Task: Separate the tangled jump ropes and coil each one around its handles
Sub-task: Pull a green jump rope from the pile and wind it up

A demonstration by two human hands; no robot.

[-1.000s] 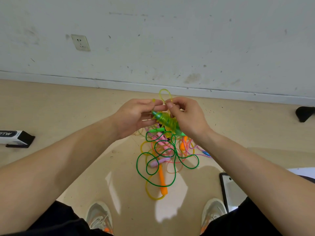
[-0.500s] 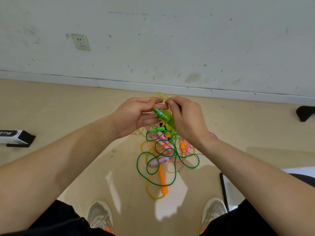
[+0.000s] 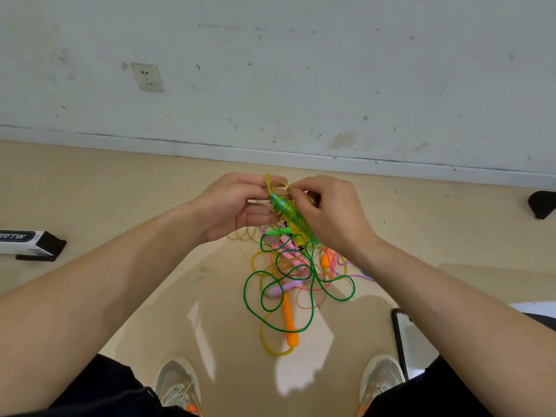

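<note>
Both hands engaged: right hand point(image 3: 331, 215) grasps green handle point(image 3: 288, 212), left hand point(image 3: 237, 203) pinches yellow rope point(image 3: 278, 186) at its tip. Its loop above the grip has shrunk within the second; winding advances, tangle point(image 3: 288, 272) below remains unsorted

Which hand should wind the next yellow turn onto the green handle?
Probably left: the left hand holds the yellow cord loop, while the right hand grips the green handle.
</note>
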